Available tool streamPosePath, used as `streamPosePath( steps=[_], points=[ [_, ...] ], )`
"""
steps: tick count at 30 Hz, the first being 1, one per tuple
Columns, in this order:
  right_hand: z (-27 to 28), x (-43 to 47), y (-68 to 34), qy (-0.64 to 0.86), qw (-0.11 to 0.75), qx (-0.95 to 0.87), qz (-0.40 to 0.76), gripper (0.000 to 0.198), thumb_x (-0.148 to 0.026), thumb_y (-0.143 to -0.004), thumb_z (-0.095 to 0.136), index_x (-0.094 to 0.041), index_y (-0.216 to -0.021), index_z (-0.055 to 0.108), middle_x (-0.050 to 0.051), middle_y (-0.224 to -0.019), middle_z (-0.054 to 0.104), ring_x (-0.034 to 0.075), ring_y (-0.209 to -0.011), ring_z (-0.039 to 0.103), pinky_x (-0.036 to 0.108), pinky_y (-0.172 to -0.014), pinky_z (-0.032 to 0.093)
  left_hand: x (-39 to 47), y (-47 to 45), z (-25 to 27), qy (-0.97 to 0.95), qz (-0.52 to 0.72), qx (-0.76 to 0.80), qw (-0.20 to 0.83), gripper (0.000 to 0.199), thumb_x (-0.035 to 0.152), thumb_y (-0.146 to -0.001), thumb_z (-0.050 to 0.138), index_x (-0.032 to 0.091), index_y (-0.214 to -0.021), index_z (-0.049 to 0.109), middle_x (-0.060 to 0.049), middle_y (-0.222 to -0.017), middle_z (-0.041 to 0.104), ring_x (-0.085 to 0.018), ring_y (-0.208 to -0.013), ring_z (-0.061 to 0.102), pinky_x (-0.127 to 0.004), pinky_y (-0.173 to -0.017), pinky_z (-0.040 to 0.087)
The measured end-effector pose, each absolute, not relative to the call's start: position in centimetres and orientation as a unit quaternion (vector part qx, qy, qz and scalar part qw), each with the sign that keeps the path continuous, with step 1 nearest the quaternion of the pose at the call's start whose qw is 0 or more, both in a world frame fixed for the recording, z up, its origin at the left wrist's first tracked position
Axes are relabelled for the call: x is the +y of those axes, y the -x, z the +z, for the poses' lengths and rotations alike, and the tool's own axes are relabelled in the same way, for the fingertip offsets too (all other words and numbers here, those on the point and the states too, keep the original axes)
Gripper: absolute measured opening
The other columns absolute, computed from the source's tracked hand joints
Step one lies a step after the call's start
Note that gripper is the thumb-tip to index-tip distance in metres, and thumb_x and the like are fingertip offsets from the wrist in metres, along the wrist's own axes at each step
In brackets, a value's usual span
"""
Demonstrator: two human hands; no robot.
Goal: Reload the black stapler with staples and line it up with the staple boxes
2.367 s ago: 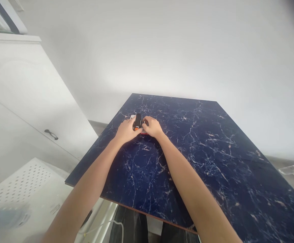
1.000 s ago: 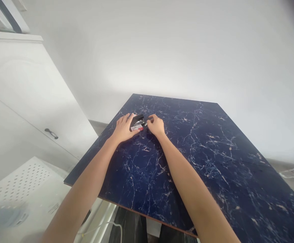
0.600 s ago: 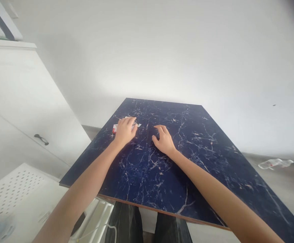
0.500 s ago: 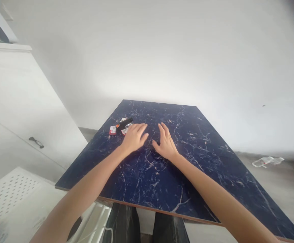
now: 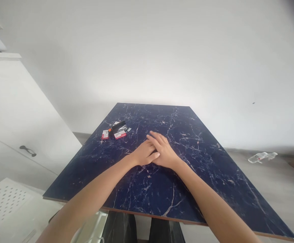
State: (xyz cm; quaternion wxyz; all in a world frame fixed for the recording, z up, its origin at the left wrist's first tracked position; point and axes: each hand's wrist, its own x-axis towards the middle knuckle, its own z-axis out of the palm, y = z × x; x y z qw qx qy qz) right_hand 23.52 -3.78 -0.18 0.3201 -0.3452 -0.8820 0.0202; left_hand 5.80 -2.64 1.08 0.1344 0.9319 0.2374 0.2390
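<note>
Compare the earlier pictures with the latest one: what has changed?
The left hand has let go of the black object, which now lies turned, orange end leftward. That hand and the right hand have drawn back toward the body and now touch. The table and cabinet stayed put.

The tabletop lies open rightward, boxes and stapler obstructing far left.
</note>
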Motion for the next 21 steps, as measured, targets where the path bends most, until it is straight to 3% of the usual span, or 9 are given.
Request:
streamPosePath(
  steps=[3,6,21],
  points=[
    [-0.64,-3.78,-23.65,0.302,0.268,-0.91,0.09,0.079,-0.033,-0.074,0.073,-0.026,-0.148,0.047,0.013,-0.146,0.054,0.034,-0.132,0.051,0.055,-0.111,0.04,-2.71,-5.55,0.1,-0.934,0.178,0.243,0.193,0.044,0.036,-0.102,0.039,0.016,-0.134,0.063,-0.012,-0.136,0.065,-0.03,-0.128,0.057,-0.046,-0.107,0.046],
    [-0.88,-3.7,-23.58,0.303,0.272,-0.906,0.115,0.072,-0.034,-0.074,0.075,-0.026,-0.142,0.053,0.012,-0.14,0.059,0.032,-0.127,0.055,0.053,-0.11,0.041,-3.04,-5.29,-0.21,-0.924,0.153,0.273,0.219,0.044,0.037,-0.104,0.037,0.018,-0.134,0.063,-0.01,-0.133,0.066,-0.027,-0.125,0.06,-0.043,-0.106,0.047],
    [-1.13,-3.49,-23.54,0.304,0.278,-0.903,0.123,0.063,-0.037,-0.08,0.074,-0.026,-0.139,0.056,0.011,-0.137,0.062,0.031,-0.125,0.057,0.052,-0.108,0.043,-3.24,-5.26,-0.16,-0.917,0.138,0.298,0.227,0.046,0.04,-0.106,0.034,0.018,-0.128,0.068,-0.01,-0.127,0.07,-0.029,-0.118,0.063,-0.044,-0.104,0.048]
  ],
)
